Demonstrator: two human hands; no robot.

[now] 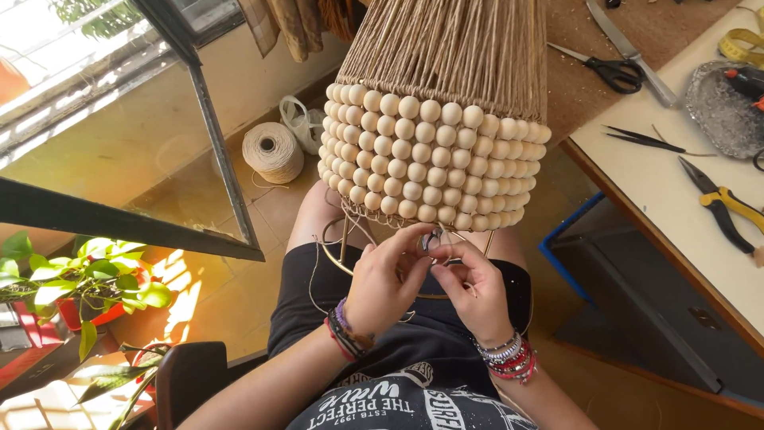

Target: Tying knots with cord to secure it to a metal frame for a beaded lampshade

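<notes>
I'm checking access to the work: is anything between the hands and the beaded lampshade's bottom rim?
Nothing visible. The left hand and right hand already meet at the wire rim just below the lampshade.

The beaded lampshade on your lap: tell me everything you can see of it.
The lampshade is a wire frame wrapped in tan twine running lengthwise, with a wide band of round, pale wooden beads in rows near its lower end. Bare wire rim shows below the beads. It rests tilted on the lap; the left hand and right hand work at that rim.
</notes>
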